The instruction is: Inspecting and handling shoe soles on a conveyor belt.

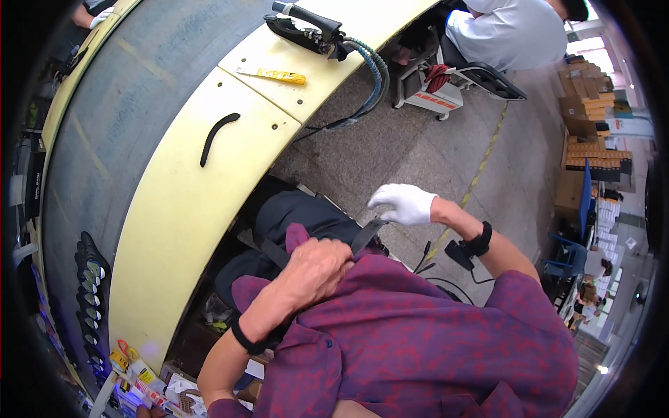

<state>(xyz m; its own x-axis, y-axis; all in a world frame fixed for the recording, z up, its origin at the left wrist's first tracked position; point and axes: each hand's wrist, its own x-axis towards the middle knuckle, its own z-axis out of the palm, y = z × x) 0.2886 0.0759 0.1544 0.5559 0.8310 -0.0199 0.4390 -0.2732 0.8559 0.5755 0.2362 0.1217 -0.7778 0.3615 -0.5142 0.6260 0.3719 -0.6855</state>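
My left hand, bare with a black wristband, is closed in front of my waist. A dark strap like a belt runs from under its knuckles up to my right hand. My right hand wears a white glove, its fingers curled at the strap's upper end; the thumb side touches it. The fingers hide the exact grip. Around the left hand the hem of my purple-and-red patterned shirt is bunched. Dark trousers show beyond it.
A pale yellow curved bench runs along a grey conveyor belt. On it lie a black curved strip, a yellow-handled cutter and a black device with hoses. A person in white sits far right, near stacked boxes.
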